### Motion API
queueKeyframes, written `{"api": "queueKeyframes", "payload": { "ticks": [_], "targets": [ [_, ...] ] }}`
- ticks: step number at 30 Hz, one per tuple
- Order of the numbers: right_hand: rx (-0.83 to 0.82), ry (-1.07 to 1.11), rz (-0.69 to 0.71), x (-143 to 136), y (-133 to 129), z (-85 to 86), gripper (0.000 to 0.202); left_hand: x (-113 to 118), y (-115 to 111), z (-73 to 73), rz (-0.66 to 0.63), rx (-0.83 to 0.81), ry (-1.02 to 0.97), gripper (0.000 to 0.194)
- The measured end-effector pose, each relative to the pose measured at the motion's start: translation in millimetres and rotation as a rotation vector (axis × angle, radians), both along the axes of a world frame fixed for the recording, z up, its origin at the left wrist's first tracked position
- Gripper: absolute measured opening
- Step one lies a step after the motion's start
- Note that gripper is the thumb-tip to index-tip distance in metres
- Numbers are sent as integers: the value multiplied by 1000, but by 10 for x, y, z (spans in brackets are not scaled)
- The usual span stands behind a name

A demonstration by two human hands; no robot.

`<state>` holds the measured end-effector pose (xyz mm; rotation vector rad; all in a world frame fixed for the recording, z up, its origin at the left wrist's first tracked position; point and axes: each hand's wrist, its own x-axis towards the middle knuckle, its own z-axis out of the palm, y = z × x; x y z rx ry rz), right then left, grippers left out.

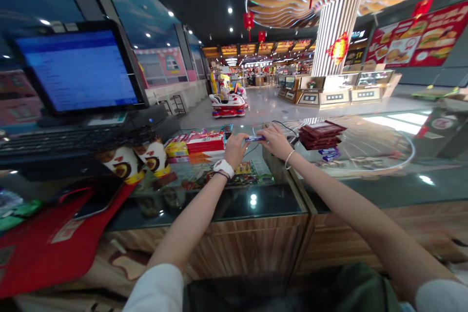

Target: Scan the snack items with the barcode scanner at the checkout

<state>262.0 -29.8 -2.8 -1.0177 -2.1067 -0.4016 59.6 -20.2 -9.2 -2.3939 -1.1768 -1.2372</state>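
Above the glass counter [252,207], a small purple-and-white packet [255,138] is held by its two ends. My left hand [236,148] pinches its left end, and my right hand [276,140] pinches its right end. A stack of dark red packets [319,135] lies to the right of my right hand, with purple packets [331,154] at its near edge. Left of my left hand are red-and-white packs [205,142] and yellow packs [177,149]. Colourful printed items [246,168] show at the glass below my hands.
Two patterned cups [155,156] stand on the left, before a monitor [80,68] and keyboard [54,141]. A phone [98,197] lies on a red mat [69,234]. A black cable runs behind my right hand. A raised edge divides the counter. Beyond is a children's ride [229,105].
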Motion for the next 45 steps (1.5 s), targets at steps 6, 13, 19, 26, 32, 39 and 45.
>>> {"api": "queueKeyframes", "payload": {
  "ticks": [6,13,19,26,32,39,45],
  "targets": [
    [-66,69,46,141,-13,-46,18,26,-47,-14,-25,-29,-1,9],
    [-152,195,62,554,104,53,29,-37,59,-50,-26,-15,-67,7],
    [-360,57,32,1098,260,-104,58,-102,147,-47,-14,-1,-72,8],
    [-500,-134,79,1142,335,-299,62,-105,110,-25,-24,-14,-100,6],
    [-469,-116,124,1098,279,-309,60,-107,85,9,3,-30,-99,6],
    [-429,124,226,896,197,-252,46,-157,59,82,80,1,-108,2],
    [-466,538,317,714,76,-146,55,-164,31,106,175,18,-99,6]
  ]
}}
